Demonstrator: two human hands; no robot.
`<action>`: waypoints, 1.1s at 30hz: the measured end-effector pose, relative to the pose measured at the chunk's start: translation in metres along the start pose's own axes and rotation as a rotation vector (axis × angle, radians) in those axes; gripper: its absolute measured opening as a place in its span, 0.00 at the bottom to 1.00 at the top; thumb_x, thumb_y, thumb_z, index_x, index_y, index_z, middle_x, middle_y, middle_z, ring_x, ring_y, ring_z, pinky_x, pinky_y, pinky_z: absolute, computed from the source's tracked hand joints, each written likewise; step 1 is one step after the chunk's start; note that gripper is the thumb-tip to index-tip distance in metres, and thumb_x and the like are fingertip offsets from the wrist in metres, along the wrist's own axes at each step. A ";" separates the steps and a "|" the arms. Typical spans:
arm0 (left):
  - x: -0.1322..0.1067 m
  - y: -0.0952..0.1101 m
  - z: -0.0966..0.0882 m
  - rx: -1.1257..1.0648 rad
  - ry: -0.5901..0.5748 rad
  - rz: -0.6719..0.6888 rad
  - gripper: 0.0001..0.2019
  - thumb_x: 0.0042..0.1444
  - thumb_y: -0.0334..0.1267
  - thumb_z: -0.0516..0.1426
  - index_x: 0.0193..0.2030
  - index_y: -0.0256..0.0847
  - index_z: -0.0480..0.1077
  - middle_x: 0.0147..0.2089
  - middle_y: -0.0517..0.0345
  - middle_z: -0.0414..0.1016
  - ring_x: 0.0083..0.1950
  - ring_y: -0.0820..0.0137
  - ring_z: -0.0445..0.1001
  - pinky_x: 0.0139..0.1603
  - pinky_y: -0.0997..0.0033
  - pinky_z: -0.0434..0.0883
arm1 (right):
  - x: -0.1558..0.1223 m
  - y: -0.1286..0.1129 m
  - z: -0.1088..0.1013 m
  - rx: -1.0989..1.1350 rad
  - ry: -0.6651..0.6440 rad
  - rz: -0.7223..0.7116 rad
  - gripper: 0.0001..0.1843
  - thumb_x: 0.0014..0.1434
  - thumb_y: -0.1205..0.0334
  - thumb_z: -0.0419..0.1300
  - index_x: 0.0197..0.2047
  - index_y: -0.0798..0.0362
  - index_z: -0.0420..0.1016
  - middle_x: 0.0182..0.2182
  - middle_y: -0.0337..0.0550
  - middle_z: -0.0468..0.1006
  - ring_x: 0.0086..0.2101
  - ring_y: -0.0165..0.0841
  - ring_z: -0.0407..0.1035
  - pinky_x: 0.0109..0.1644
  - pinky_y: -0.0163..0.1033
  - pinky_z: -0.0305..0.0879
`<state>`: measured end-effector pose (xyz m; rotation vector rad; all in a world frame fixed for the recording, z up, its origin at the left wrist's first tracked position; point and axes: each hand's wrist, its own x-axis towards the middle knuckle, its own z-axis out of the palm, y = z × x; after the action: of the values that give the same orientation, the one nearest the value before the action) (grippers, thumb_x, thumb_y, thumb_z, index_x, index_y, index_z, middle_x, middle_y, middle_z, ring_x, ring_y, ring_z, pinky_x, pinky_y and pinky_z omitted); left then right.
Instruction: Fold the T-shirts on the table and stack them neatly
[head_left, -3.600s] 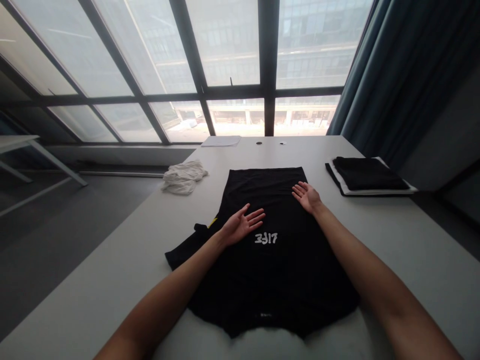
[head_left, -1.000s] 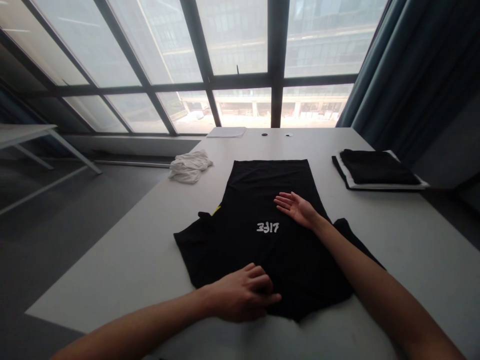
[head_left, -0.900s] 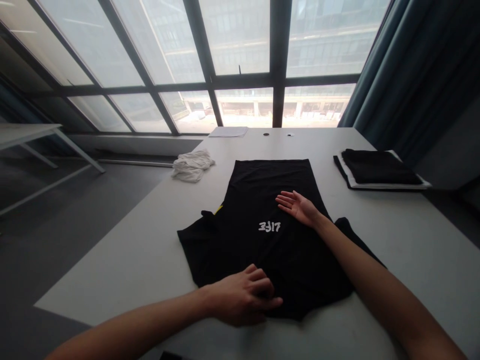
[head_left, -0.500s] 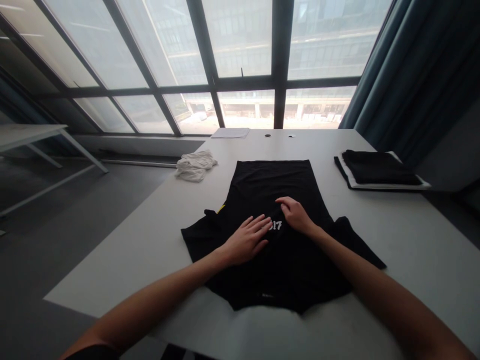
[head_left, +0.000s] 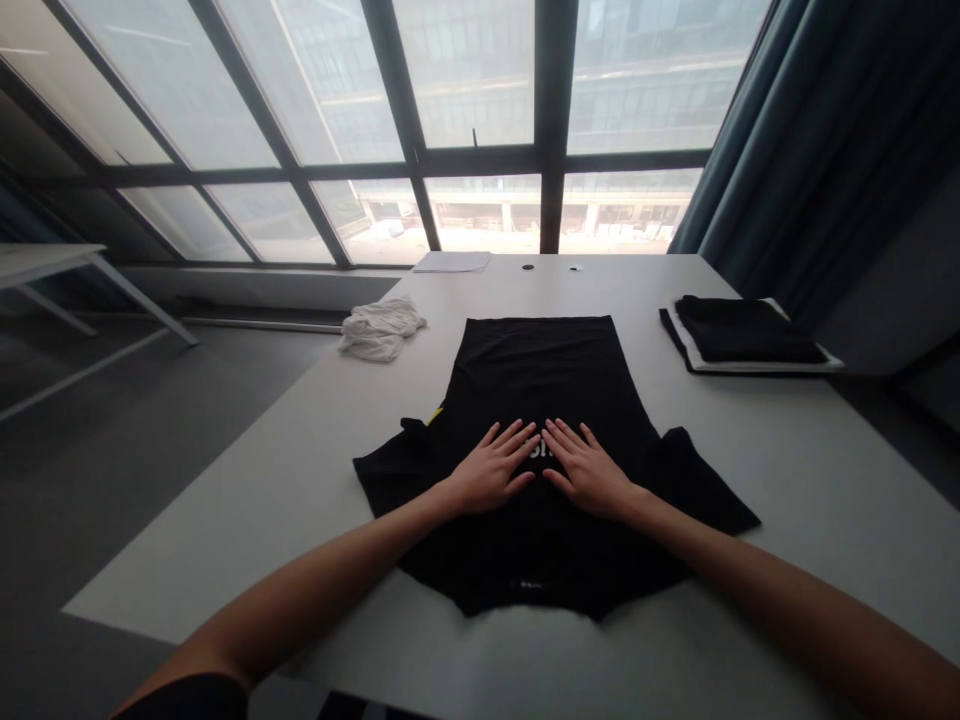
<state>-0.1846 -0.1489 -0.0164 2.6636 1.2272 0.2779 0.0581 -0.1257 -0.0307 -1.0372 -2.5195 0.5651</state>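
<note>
A black T-shirt (head_left: 547, 370) with white lettering lies spread on the grey table (head_left: 787, 450), its neck end toward me. My left hand (head_left: 495, 468) rests flat on the shirt's middle, palm down, fingers stretched out. My right hand (head_left: 589, 468) lies flat beside it, fingers spread, almost touching the left. Together the hands cover most of the white print. Both sleeves stick out to the sides, and a yellow bit shows at the left sleeve.
A crumpled white garment (head_left: 379, 328) lies at the table's left edge. A folded stack of black and white clothes (head_left: 742, 335) sits at the right. White paper (head_left: 452, 262) lies at the far edge by the window. Dark curtains hang at the right.
My left hand left the shirt's near hem and moved up to its middle. My right hand turned palm down and drew in beside it. Both now lie flat over the print.
</note>
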 end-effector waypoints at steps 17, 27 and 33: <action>-0.032 -0.027 -0.025 -0.088 0.200 -0.230 0.25 0.71 0.46 0.47 0.73 0.47 0.57 0.75 0.52 0.56 0.76 0.58 0.51 0.75 0.45 0.46 | -0.030 -0.015 -0.003 0.098 0.028 0.019 0.31 0.68 0.49 0.54 0.71 0.44 0.60 0.72 0.45 0.52 0.71 0.45 0.44 0.74 0.62 0.35; -0.152 -0.090 -0.024 0.124 0.162 -0.601 0.31 0.70 0.50 0.45 0.76 0.42 0.49 0.77 0.44 0.48 0.77 0.52 0.44 0.73 0.38 0.48 | -0.033 -0.009 0.003 0.200 0.108 0.028 0.26 0.68 0.50 0.54 0.68 0.42 0.66 0.71 0.41 0.56 0.71 0.46 0.45 0.74 0.64 0.36; -0.141 -0.076 -0.038 0.089 0.256 -0.609 0.29 0.68 0.51 0.47 0.72 0.41 0.58 0.76 0.42 0.50 0.77 0.47 0.44 0.72 0.34 0.46 | -0.035 -0.010 0.001 0.341 0.122 0.080 0.25 0.66 0.49 0.58 0.64 0.42 0.71 0.69 0.41 0.61 0.70 0.46 0.49 0.74 0.63 0.37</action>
<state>-0.3395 -0.2042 -0.0120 2.2177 2.0891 0.4765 0.0754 -0.1579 -0.0326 -1.0113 -2.1846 0.8894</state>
